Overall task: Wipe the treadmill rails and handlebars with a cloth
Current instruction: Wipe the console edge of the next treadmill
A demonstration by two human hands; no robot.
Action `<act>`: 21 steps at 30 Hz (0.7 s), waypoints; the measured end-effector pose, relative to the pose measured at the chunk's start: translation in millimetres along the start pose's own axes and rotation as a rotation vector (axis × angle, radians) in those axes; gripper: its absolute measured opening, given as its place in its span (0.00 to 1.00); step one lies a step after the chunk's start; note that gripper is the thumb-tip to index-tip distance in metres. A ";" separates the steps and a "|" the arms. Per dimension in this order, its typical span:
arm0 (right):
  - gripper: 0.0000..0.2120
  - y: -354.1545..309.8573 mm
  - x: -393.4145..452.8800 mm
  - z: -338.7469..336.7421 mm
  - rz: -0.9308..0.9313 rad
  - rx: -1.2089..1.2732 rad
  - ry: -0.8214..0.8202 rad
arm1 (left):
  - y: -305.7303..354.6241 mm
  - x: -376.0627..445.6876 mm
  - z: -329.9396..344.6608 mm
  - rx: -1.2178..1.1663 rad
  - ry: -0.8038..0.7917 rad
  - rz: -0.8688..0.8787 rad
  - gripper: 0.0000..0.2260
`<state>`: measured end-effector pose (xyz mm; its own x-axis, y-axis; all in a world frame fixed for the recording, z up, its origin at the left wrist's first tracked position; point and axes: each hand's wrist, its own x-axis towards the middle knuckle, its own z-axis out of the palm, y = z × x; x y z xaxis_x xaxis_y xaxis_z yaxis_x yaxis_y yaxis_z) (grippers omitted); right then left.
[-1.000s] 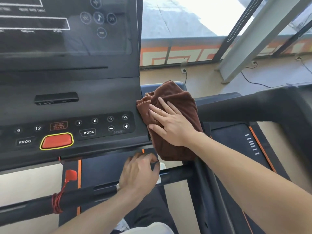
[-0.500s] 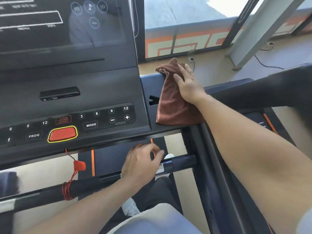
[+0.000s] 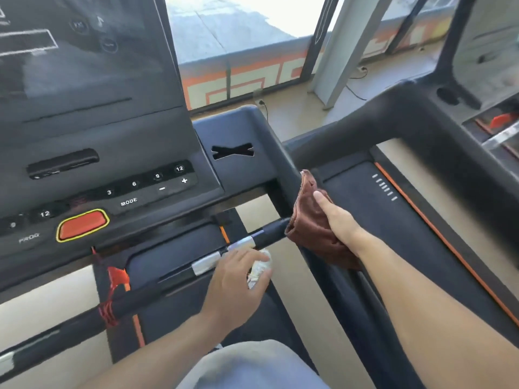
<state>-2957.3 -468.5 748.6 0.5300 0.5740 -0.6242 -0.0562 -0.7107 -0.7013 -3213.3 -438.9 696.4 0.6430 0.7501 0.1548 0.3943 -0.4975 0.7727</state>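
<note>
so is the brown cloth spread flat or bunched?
Bunched: the brown cloth hangs in folds, wrapped over the side rail under the right hand.

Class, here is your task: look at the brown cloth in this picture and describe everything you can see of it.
The brown cloth is a reddish-brown, soft towel-like fabric, bunched and folded rather than spread flat. It is draped over the dark right side rail of the treadmill, just where the front crossbar meets it. One stitched corner sticks up at its top, and the rest hangs in creases down the rail. The right hand presses it against the rail, thumb on top. The left hand does not touch it.
</note>
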 end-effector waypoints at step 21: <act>0.22 157.5 -96.0 2.1 -0.872 -0.668 0.341 | 79.0 -56.6 47.6 -0.621 -0.322 -0.815 0.39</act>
<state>-3018.8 -634.7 697.4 0.3757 0.9089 0.1807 0.8478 -0.2584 -0.4632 -3187.3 -541.3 719.4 0.5155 0.5603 -0.6483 0.4382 0.4778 0.7614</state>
